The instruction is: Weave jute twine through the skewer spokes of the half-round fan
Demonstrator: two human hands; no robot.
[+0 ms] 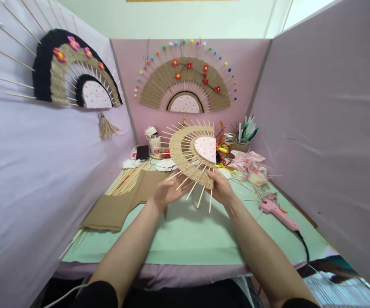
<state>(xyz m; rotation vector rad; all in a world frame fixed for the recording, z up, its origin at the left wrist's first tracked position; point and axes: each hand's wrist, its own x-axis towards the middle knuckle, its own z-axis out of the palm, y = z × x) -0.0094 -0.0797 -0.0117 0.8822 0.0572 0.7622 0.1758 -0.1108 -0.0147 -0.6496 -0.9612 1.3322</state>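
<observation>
A half-round woven fan (180, 149) of tan cord on thin wooden sticks is held up over the table, tilted with its flat side to the right. At its centre sits a white half-disc with pink dots (207, 149). My right hand (221, 186) is closed on the lower end of the woven band, thumb in front and the other fingers partly hidden behind. Beneath the lower left sticks, my left hand (171, 191) has its fingers stretched out, partly behind the sticks; whether it bears any weight I cannot tell.
Brown cardboard (108, 211) and loose wooden sticks (127, 182) lie at left. To the right are a pink glue gun (279, 214) with a black cord and crumpled pink cloth (247, 159). Decorated fans hang on the left wall (58, 77) and the back panel (159, 87).
</observation>
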